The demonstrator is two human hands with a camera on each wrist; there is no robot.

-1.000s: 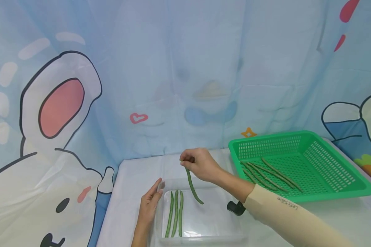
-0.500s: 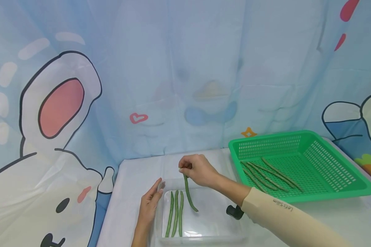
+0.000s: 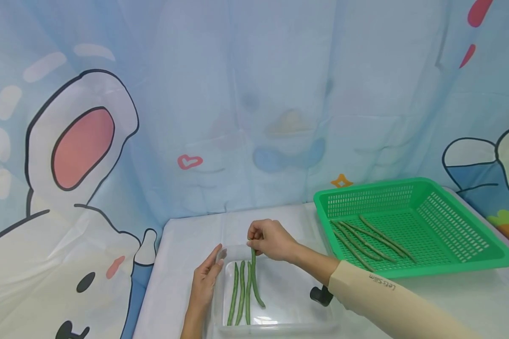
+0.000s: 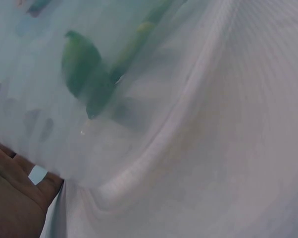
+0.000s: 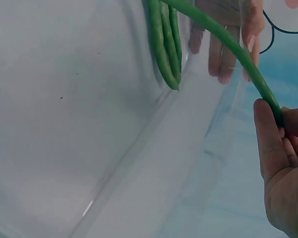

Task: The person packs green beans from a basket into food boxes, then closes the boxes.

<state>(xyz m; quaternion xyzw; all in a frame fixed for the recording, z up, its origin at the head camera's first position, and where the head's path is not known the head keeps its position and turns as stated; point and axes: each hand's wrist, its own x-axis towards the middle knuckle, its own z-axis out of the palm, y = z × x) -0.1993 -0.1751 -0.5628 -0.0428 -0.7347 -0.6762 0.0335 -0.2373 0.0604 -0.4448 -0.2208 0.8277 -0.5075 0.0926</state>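
"What's nearest?"
"Three green beans (image 3: 240, 296) are lying side by side in a clear container (image 3: 292, 328); the left hand (image 3: 205, 273) is resting against its side, fingers fairly straight."
"And the right hand (image 3: 272, 240)?"
"It's pinching a fourth bean (image 3: 254, 278) by one end, dangling it just beside them."
"Farther back?"
"Thinner beans (image 3: 366, 242) are lying in a green basket (image 3: 441, 235) on the worktop (image 3: 199, 230); a curtain (image 3: 237, 94) is hanging behind."

held bean (image 3: 255, 282) lowered, nearer laid beans (image 3: 241, 292)
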